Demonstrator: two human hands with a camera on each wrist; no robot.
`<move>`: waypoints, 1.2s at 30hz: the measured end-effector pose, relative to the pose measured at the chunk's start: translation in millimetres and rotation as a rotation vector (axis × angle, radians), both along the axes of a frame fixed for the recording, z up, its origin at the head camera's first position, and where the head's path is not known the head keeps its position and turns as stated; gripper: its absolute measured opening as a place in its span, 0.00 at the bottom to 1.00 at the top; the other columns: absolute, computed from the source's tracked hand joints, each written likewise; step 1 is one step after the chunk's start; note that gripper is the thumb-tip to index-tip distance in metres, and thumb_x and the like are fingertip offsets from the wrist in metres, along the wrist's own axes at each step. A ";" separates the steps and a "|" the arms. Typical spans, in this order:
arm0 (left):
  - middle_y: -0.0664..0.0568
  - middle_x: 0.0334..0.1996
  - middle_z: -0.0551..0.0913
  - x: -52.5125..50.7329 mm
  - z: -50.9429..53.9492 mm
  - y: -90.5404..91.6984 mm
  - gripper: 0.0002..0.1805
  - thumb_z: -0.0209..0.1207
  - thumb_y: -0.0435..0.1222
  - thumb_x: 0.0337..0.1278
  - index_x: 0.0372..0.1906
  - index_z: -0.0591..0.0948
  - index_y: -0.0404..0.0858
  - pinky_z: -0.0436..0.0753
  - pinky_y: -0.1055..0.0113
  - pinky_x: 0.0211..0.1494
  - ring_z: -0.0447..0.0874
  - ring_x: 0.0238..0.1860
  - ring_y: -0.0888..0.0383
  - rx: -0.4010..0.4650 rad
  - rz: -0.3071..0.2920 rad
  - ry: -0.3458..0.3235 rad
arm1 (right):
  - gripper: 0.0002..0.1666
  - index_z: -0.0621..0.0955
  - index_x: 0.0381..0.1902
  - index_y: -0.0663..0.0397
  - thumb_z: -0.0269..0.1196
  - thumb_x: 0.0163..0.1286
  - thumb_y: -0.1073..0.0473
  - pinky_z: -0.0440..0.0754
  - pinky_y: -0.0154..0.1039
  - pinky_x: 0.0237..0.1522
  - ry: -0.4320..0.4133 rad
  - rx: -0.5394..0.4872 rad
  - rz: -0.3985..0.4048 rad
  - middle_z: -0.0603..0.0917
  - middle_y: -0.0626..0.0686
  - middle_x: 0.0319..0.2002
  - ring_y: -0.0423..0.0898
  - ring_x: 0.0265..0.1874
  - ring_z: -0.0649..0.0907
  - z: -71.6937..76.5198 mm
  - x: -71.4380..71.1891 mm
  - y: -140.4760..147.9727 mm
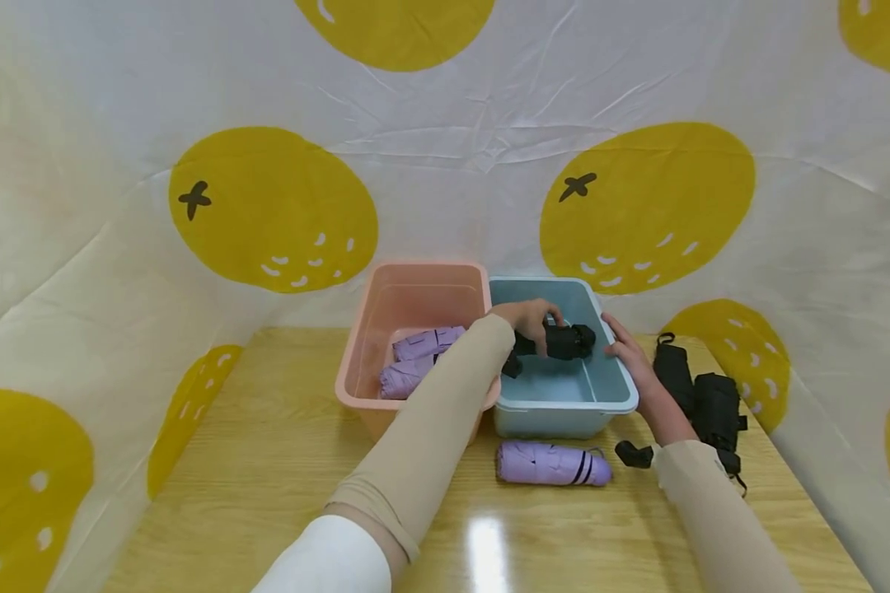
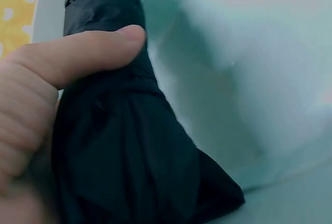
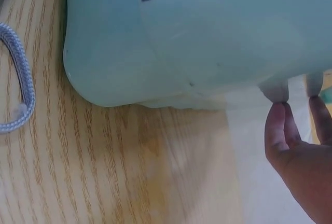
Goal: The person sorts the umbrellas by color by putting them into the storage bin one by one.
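Note:
Inside the light blue bin (image 1: 549, 422), my left hand (image 1: 528, 319) grips a folded black umbrella (image 1: 565, 341). The left wrist view shows my thumb laid across the black fabric (image 2: 114, 130). Another dark piece shows below that hand, and my forearm hides part of it. My right hand (image 1: 635, 364) touches the bin's right side near the rim. In the right wrist view its fingertips (image 3: 277, 123) rest against the bin's outer wall, fairly straight. A folded purple umbrella (image 1: 549, 464) lies on the table just in front of the blue bin.
A pink bin (image 1: 424, 275) adjoins on the left, with purple umbrellas (image 1: 415, 375) inside. Right of the blue bin lie black umbrellas (image 1: 715, 412), one partly behind my right forearm. A curved black piece (image 1: 633, 455) sits near that wrist. A patterned cloth hangs behind the wooden table (image 1: 259, 461).

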State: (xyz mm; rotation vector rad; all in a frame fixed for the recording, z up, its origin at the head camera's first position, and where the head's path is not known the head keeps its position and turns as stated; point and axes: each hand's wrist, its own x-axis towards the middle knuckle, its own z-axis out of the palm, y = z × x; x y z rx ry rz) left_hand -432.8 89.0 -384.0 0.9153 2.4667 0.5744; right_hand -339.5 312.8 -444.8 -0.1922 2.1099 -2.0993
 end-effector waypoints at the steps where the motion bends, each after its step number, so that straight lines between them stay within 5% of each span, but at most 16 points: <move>1: 0.47 0.58 0.73 0.5 -1.8 0.2 0.35 0.75 0.36 0.44 0.61 0.74 0.48 0.74 0.66 0.51 0.72 0.51 0.55 -0.013 -0.011 -0.016 | 0.41 0.43 0.79 0.39 0.39 0.74 0.68 0.69 0.48 0.58 -0.001 0.001 0.000 0.40 0.56 0.77 0.60 0.71 0.52 -0.8 0.5 -0.5; 5: 0.48 0.61 0.72 2.5 -5.1 3.2 0.34 0.75 0.37 0.45 0.60 0.74 0.49 0.72 0.65 0.55 0.70 0.55 0.54 -0.068 -0.007 -0.049 | 0.41 0.43 0.79 0.39 0.39 0.74 0.69 0.66 0.53 0.60 -0.009 -0.004 -0.010 0.40 0.56 0.77 0.61 0.71 0.51 -0.7 1.0 -2.2; 13: 0.54 0.64 0.65 4.1 -3.1 8.8 0.34 0.75 0.42 0.44 0.59 0.74 0.57 0.71 0.62 0.55 0.66 0.54 0.55 -0.201 0.052 -0.039 | 0.41 0.42 0.79 0.44 0.39 0.73 0.70 0.69 0.46 0.56 -0.001 0.030 -0.014 0.40 0.58 0.77 0.62 0.70 0.52 10.8 6.3 -4.1; 24: 0.56 0.58 0.70 7.7 -3.5 13.2 0.32 0.74 0.42 0.46 0.58 0.74 0.56 0.73 0.63 0.51 0.68 0.51 0.57 -0.288 0.058 -0.003 | 0.40 0.44 0.79 0.41 0.38 0.74 0.69 0.66 0.50 0.61 -0.017 -0.005 -0.008 0.41 0.56 0.77 0.59 0.70 0.52 6.2 3.5 -2.4; 32: 0.59 0.59 0.72 6.8 -5.1 13.6 0.34 0.71 0.41 0.49 0.63 0.73 0.54 0.72 0.60 0.56 0.69 0.52 0.58 -0.255 0.136 -0.025 | 0.41 0.43 0.79 0.40 0.38 0.73 0.69 0.59 0.56 0.64 -0.027 -0.016 -0.019 0.41 0.57 0.77 0.59 0.71 0.51 -0.7 -1.2 -0.2; 36: 0.58 0.63 0.71 4.7 -3.4 15.4 0.32 0.67 0.41 0.55 0.66 0.72 0.52 0.71 0.60 0.58 0.69 0.55 0.59 -0.206 0.150 -0.037 | 0.42 0.42 0.79 0.40 0.39 0.72 0.70 0.54 0.60 0.66 -0.049 -0.041 -0.016 0.39 0.57 0.77 0.60 0.71 0.49 8.2 3.9 -3.5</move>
